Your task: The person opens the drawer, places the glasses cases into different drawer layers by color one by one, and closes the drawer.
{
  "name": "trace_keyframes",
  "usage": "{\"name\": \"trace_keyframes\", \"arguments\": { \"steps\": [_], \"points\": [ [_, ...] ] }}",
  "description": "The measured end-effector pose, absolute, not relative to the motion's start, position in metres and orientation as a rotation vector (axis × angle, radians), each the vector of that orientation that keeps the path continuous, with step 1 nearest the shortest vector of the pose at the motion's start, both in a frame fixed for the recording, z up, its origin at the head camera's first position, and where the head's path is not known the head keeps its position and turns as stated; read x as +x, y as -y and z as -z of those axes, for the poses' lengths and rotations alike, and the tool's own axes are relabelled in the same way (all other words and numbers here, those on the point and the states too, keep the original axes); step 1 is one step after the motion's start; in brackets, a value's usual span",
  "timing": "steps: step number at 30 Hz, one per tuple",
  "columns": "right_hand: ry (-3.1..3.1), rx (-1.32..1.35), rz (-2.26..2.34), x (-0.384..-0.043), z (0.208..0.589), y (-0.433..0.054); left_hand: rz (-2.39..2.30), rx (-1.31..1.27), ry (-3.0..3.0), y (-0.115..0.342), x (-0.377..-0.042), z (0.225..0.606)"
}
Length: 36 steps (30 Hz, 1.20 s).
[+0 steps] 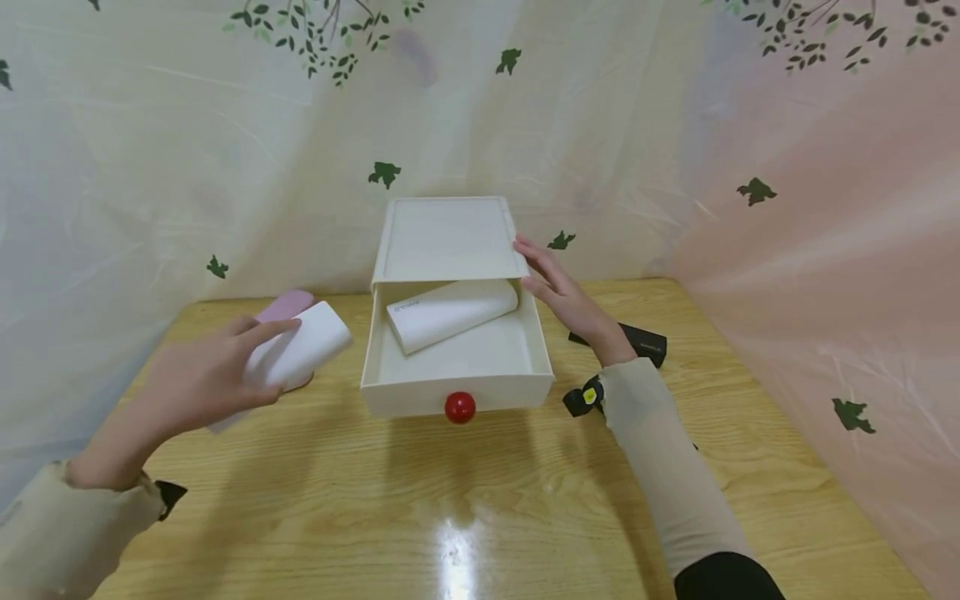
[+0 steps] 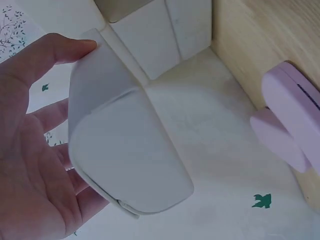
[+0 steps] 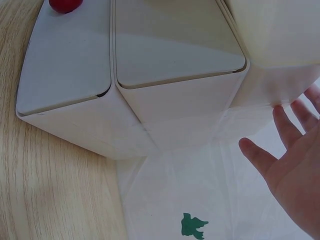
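My left hand [image 1: 198,371] grips a white glasses case [image 1: 303,346], raised left of the drawer unit. In the left wrist view the case [image 2: 130,145] is tilted, with the thumb across its upper end and the other fingers behind it. A white drawer [image 1: 457,396] with a red knob [image 1: 460,407] stands pulled out from the white drawer unit [image 1: 450,237]. Inside it a second white glasses case [image 1: 453,312] lies slanted. My right hand [image 1: 573,312] rests its outstretched fingertips along the unit's right side, holding nothing.
Lilac cases [image 2: 295,105] lie on the wooden table [image 1: 337,500] to the left, partly behind my left hand. To the right sits a black case [image 1: 642,343], partly covered by my right wrist. A leaf-printed curtain [image 1: 600,125] hangs behind the table.
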State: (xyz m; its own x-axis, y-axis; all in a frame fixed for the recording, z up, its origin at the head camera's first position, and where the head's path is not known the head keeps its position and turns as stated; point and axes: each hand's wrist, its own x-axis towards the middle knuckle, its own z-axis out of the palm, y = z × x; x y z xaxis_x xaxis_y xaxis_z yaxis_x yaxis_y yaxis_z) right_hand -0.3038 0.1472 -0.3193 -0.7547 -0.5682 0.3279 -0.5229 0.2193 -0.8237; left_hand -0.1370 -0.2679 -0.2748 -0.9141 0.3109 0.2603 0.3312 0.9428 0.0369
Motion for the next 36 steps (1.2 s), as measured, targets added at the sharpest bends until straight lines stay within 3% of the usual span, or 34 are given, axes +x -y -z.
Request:
{"name": "trace_keyframes", "arguments": {
  "steps": [25,36],
  "points": [
    [-2.446,-1.110,1.589,-0.303,0.320,-0.147,0.152,-0.465,2.785,0.237,-0.121,0.226],
    [-2.438,-1.083,1.596,-0.304,0.318,-0.144,0.130,-0.629,2.725,0.218,-0.126,0.217]
  ]
}}
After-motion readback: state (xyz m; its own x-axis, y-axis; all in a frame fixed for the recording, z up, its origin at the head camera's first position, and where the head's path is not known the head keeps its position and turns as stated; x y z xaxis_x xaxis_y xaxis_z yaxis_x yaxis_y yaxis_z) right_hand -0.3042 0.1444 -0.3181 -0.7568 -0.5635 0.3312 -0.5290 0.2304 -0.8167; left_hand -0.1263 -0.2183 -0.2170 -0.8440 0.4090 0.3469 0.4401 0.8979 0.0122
